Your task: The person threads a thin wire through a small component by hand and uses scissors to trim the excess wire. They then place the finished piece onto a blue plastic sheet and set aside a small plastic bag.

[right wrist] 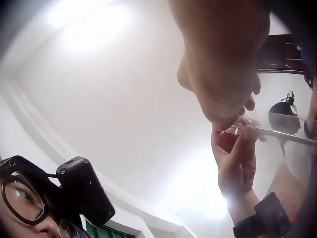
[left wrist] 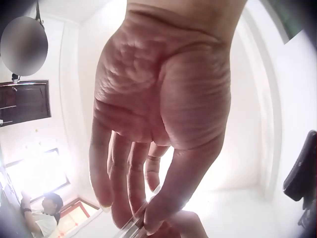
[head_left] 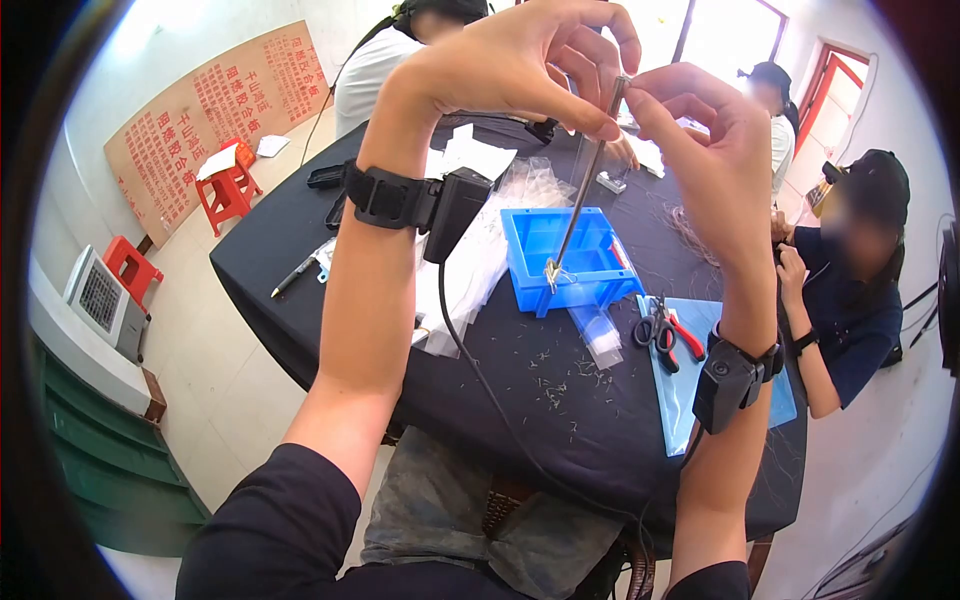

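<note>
A long thin metal rod slants down from both hands, high above the table. My left hand pinches its upper end between thumb and fingers; the left wrist view shows the same hand with the rod at its fingertips. My right hand pinches at the rod's top, its fingertips close to the left ones. In the right wrist view, the rod extends sideways from the meeting fingertips of my right hand and left hand. Small gold-coloured pieces show at the rod's lower end.
A blue box stands on the black-covered table. Clear plastic sleeves lie left of it. Scissors and red-handled pliers rest on a light blue sheet at right. Small clippings lie in front. Other people sit around the table.
</note>
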`<control>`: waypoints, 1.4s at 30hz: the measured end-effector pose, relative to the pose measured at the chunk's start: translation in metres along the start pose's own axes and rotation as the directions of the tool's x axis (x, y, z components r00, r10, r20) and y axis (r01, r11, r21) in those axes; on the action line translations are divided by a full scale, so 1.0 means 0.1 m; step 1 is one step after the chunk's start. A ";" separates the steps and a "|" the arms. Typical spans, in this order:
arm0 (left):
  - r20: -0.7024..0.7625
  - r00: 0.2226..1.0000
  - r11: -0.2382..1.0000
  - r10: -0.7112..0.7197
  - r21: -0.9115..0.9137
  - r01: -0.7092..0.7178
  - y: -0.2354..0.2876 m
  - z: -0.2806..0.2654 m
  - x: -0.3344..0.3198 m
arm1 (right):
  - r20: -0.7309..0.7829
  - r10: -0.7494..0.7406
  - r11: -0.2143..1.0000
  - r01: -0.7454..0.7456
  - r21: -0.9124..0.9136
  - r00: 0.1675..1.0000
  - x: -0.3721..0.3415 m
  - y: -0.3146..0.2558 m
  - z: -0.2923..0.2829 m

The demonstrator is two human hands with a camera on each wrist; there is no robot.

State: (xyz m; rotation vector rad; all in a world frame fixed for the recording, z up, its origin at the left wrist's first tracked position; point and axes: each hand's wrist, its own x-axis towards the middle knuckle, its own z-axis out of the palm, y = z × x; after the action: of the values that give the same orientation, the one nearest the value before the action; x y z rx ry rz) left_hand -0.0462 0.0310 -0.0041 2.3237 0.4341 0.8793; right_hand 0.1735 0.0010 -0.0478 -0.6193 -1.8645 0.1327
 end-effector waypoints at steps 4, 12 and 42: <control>-0.035 0.999 0.999 -0.032 0.027 0.033 0.16 0.07 -0.04 | -0.039 -0.019 0.999 0.018 -0.035 0.999 -0.01 0.01 0.05; -0.058 0.998 0.995 -0.019 0.093 0.025 0.09 0.02 -0.03 | -0.139 -0.030 0.999 0.035 0.031 0.990 -0.03 -0.04 0.19; -0.446 0.830 0.940 0.334 0.227 -0.257 0.46 0.35 0.09 | -0.645 -0.078 0.909 0.321 0.268 0.760 0.08 -0.43 -0.49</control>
State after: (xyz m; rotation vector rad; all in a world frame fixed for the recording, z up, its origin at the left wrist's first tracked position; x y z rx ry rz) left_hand -0.0122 -0.0145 0.0092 2.3368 0.3539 1.6496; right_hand 0.2005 -0.0424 -0.0063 -0.1533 -1.1947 0.1085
